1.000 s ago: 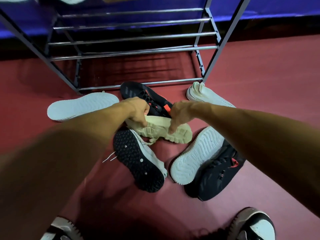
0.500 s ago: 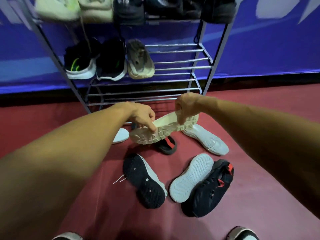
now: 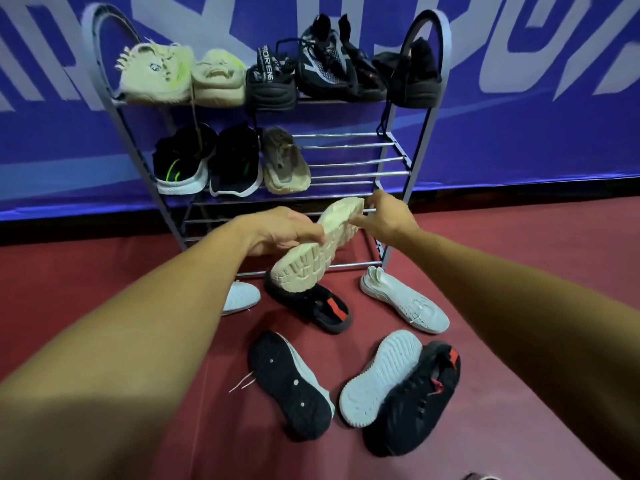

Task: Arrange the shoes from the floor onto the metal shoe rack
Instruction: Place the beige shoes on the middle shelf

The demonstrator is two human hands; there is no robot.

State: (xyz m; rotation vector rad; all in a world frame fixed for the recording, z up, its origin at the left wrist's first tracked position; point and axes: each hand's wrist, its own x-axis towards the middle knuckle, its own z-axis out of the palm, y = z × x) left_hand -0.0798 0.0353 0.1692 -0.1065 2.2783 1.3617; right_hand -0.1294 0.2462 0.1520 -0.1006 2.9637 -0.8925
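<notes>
"Where's the cream shoe [image 3: 311, 258]?"

"Off the floor [image 3: 491, 452], sole up, in front of the rack's [image 3: 349, 174] lower rails, above a black shoe [image 3: 322, 306]."

"And the hands?"

"The left hand [image 3: 280, 230] grips its middle with curled fingers. The right hand [image 3: 388, 216] pinches its far end. Other shoes lie around below."

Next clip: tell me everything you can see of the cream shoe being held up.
The cream shoe is held in the air, sole toward the camera, tilted with one end raised toward the metal shoe rack. Its pale sole looks rubbery, with chunky blocky lugs; the upper is hidden. The left hand grips its side, the right hand pinches the raised end.
</notes>
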